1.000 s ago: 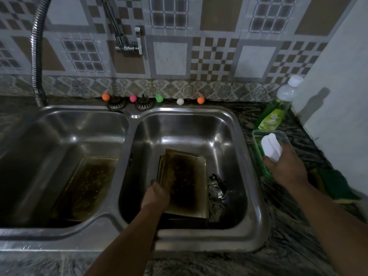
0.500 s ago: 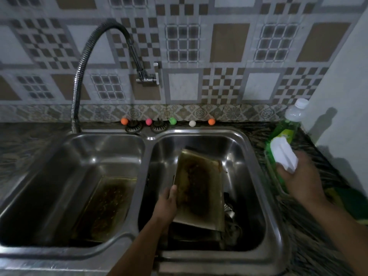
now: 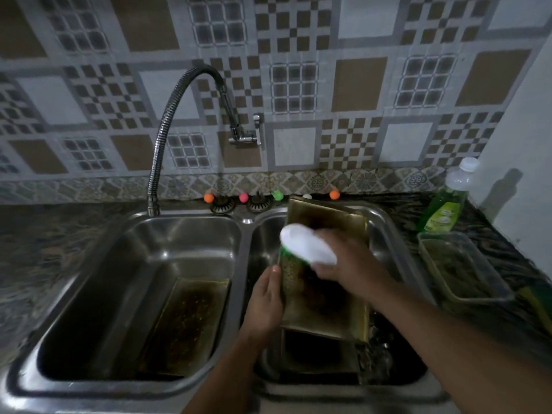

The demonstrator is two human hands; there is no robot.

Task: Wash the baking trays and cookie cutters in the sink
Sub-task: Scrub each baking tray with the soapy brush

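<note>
The double steel sink (image 3: 245,222) fills the counter, its raised divider running between two basins. The left basin has open room above a stained baking tray (image 3: 185,321) lying flat on its floor. The right basin is crowded: a second baking tray (image 3: 328,300) stands tilted, its far edge leaning on the back rim, with another tray and what may be metal cutters (image 3: 376,354), too blurred to be sure, beneath it. The left hand (image 3: 265,297) grips this tray's left edge, fingers curled round it. The right hand (image 3: 346,264) clasps a white-handled brush (image 3: 307,246) against the tray's face. The arched faucet (image 3: 185,115) hangs over the divider. On the right counter a clear container (image 3: 460,267) sits near the rim, a green soap bottle (image 3: 448,201) behind it
</note>
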